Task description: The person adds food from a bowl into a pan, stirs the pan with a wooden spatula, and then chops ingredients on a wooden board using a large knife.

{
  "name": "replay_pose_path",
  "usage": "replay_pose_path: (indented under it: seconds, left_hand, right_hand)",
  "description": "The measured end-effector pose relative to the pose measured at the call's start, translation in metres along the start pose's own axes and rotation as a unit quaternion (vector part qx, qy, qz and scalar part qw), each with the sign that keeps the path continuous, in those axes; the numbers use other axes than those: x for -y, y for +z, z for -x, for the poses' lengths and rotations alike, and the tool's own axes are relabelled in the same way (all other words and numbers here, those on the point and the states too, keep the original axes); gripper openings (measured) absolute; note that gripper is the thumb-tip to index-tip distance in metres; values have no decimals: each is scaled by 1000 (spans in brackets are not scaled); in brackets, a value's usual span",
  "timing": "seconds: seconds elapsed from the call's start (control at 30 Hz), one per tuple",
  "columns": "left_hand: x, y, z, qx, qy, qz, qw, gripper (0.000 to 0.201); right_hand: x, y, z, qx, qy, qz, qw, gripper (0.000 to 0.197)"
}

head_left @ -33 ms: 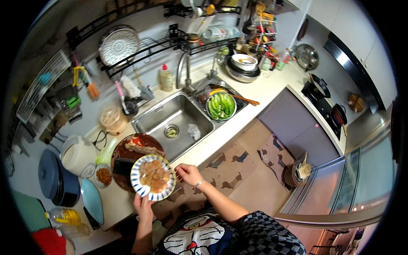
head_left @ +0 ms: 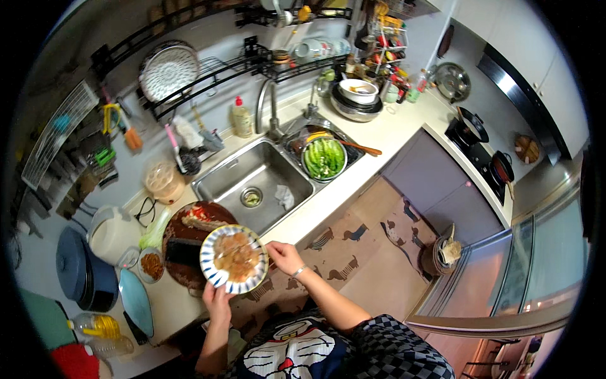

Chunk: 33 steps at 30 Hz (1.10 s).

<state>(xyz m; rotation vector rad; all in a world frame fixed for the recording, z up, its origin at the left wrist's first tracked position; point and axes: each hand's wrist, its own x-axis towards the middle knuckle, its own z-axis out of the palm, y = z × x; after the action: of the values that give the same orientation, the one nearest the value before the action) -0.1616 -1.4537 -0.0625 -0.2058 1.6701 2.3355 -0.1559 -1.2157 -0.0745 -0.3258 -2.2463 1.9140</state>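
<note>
My left hand is closed on the near rim of a round plate, white with blue stripes and a yellowish edge. Pale brown, moist-looking food slices cover its middle. At the plate's right edge my right hand is closed, fingertips pinched together. Whatever they may grip is too small to make out. Under and behind the plate lies a round dark cutting board, partly hidden. On it are a dark rectangular object, red chopped pieces and a long pale brown piece of food.
Right of the board is a steel sink, with a bowl of green vegetables beyond. A small bowl of brown bits, a light blue dish and a blue pot stand left. The stove is far right.
The plate, held in my left hand, has shifted slightly right and up in the picture. My right hand stays beside its rim. The whole view has moved a little.
</note>
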Motion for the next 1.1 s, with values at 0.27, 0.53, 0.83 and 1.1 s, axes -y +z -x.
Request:
replay_pose_path:
  seconds: [0.27, 0.53, 0.83, 1.1]
  left_hand:
    - [84, 214, -99, 155, -115, 31, 981, 30]
    - [158, 381, -160, 172, -154, 66, 971, 34]
    - [177, 466, -214, 114, -148, 68, 980, 34]
    - [180, 500, -243, 89, -158, 59, 982, 38]
  right_hand:
    - [-51, -194, -54, -204, 86, -61, 973, 35]
    - [-112, -367, -131, -203, 133, -83, 967, 32]
    - [-153, -452, -245, -277, -7, 320, 906, 15]
    - [-165, -479, -302, -101, 121, 579, 800, 25]
